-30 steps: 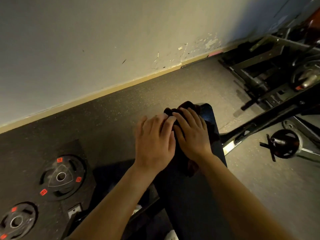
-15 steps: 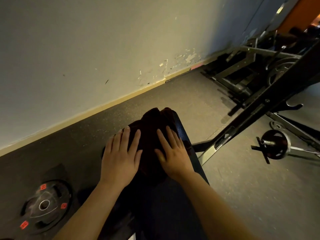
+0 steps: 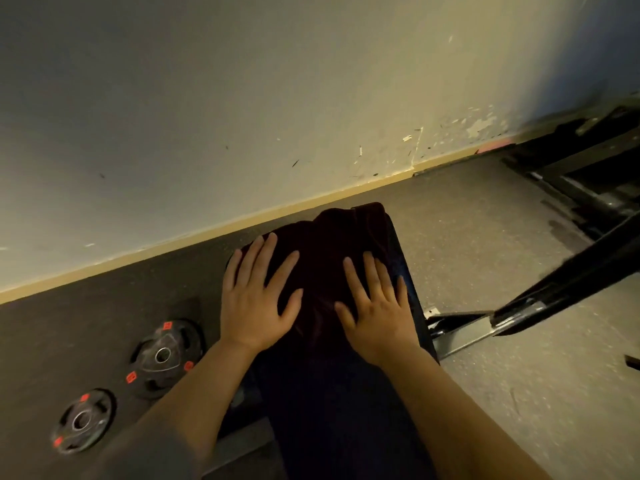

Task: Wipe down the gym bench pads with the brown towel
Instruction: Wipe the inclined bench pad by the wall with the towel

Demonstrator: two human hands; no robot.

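Head view: I see both hands flat, palms down, on the towel (image 3: 332, 258), which lies bunched over the far end of the bench pad (image 3: 346, 403). My left hand (image 3: 258, 299) has its fingers spread across the towel's left part; my right hand (image 3: 377, 310) is spread on its right part, the little finger near the pad's edge. The hands lie apart, dark cloth between them. Left of the left hand, two plates (image 3: 162, 358) lie on the floor. Right of the right hand, a black frame (image 3: 568, 282) slants over the floor.
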